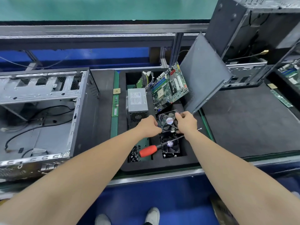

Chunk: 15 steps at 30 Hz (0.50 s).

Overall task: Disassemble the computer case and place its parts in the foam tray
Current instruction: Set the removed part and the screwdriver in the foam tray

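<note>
A case fan (168, 122), probably light and rigid, pinched at opposite frame edges by left hand (148, 125) and right hand (185, 123); blades between look fragile.

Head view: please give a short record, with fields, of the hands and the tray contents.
left hand: holds fan, left edge
right hand: holds fan, right edge
fan position: above tray, tilted
in tray: second fan, screwdriver, screws, power supply, motherboard
case: left of tray, open
</note>
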Each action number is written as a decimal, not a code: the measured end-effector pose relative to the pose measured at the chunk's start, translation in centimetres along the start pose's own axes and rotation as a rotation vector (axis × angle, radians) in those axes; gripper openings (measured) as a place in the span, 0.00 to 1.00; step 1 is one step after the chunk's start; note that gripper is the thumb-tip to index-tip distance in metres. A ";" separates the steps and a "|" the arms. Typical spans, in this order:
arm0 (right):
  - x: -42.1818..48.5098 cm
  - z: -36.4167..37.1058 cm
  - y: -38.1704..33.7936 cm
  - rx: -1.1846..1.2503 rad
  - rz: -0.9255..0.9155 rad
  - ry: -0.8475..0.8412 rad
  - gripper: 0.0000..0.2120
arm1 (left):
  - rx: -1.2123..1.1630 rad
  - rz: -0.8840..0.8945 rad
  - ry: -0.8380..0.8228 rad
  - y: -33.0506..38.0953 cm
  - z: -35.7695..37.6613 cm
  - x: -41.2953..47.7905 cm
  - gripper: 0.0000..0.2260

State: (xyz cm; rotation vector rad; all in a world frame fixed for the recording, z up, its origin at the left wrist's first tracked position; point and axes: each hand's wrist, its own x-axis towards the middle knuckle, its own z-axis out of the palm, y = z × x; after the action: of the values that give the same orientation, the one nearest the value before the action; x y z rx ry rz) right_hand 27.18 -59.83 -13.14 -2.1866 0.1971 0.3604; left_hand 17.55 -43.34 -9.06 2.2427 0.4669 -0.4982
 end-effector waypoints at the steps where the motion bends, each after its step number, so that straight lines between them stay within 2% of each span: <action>1: 0.1 0.0 -0.2 -0.039 -0.017 -0.007 0.13 | 0.079 0.024 -0.024 0.1 0.2 -0.1 0.14; 6: -0.1 0.6 -1.0 -0.204 -0.074 -0.026 0.16 | 0.285 0.133 -0.148 0.0 1.9 -0.7 0.19; 10: -0.7 1.1 -1.0 -0.303 -0.140 0.024 0.14 | 0.366 0.206 -0.081 -0.5 3.0 -0.6 0.13; 15: -1.5 0.7 -0.7 -0.469 -0.175 0.062 0.16 | 0.366 0.223 -0.095 -0.6 3.1 -0.6 0.05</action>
State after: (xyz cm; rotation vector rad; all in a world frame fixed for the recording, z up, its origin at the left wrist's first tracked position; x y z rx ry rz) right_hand 25.81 -58.82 -12.53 -2.6559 -0.0537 0.2574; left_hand 16.14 -45.43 -11.06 2.5662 0.0765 -0.6074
